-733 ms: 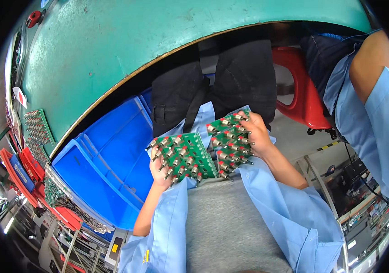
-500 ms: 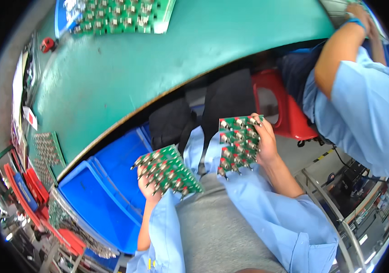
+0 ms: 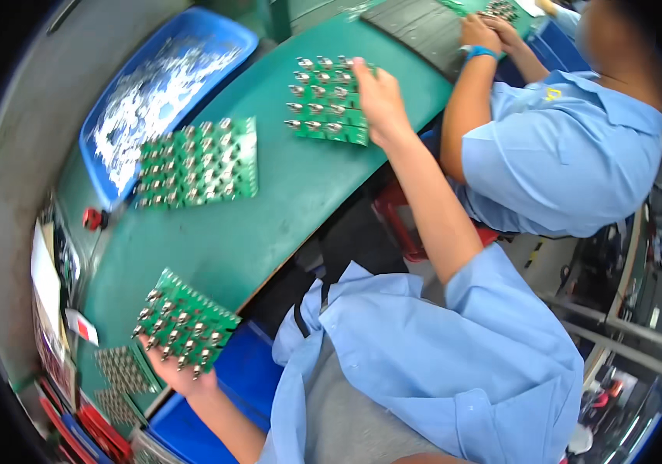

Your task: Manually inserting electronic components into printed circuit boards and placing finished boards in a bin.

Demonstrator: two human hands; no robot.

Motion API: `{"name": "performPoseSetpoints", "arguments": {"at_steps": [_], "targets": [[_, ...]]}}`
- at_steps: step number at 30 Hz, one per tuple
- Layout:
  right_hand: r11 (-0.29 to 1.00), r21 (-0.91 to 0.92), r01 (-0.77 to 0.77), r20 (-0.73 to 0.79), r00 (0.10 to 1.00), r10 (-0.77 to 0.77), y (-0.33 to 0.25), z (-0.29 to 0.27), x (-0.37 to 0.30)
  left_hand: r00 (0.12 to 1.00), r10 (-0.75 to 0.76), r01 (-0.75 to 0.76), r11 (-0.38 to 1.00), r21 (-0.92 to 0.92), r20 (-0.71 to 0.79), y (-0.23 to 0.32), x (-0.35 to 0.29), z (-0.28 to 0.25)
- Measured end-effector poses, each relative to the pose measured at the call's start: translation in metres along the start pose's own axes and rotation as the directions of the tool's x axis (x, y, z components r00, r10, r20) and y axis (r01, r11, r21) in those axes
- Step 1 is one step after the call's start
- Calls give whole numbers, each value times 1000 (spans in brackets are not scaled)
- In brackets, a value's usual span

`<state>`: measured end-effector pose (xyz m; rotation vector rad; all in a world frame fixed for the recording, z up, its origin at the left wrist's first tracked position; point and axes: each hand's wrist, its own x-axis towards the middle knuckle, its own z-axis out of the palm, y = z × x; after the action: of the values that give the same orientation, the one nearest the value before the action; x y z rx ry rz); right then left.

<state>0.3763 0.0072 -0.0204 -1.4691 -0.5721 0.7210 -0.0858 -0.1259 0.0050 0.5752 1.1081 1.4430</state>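
Note:
In my left hand (image 3: pixel 180 371) is a green circuit board (image 3: pixel 184 321) with rows of metal connectors, held from below over the table's near left edge. My right hand (image 3: pixel 381 97) reaches out over the table, gripping another such circuit board (image 3: pixel 329 100) by its right side. Between the two, a larger green board (image 3: pixel 199 164) with many metal connectors lies on the table, its left end beside a blue tray. My left fingers are partly hidden under the board they hold.
The blue tray (image 3: pixel 246 39) holds white and silvery scraps. A small red object (image 3: pixel 95 219) lies by the wall. More boards (image 3: pixel 126 370) lie at the table's left end, above blue bins (image 3: pixel 253 363). At right, a co-worker (image 3: pixel 555 147) sits near a dark mat (image 3: pixel 416 35).
Both hands have moved apart from my lap, each with its board. The right has gone forward over the table, the left out to the left. The view has shifted, bringing the blue tray into sight.

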Motion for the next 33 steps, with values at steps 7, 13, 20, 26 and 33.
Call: {"name": "performPoseSetpoints", "arguments": {"at_steps": [7,13,20,26,33], "targets": [[787,-602,131,48,991,-128,-26,0,45,979,-160,181,966,182,-126,14,68,13],[280,-724,631,203,583,-787,-8,26,28,963,-190,247,904,348,-190,11,93,-15],[387,-440,810,638,586,-500,27,93,-47,951,70,246,418,875,-301,17,121,-67],[597,-316,737,562,652,-508,39,113,-35,961,156,158,374,914,-230,26,112,-56],[844,-21,536,498,738,-456,26,132,-45,904,396,-279,262,924,161,24,94,18]]}}
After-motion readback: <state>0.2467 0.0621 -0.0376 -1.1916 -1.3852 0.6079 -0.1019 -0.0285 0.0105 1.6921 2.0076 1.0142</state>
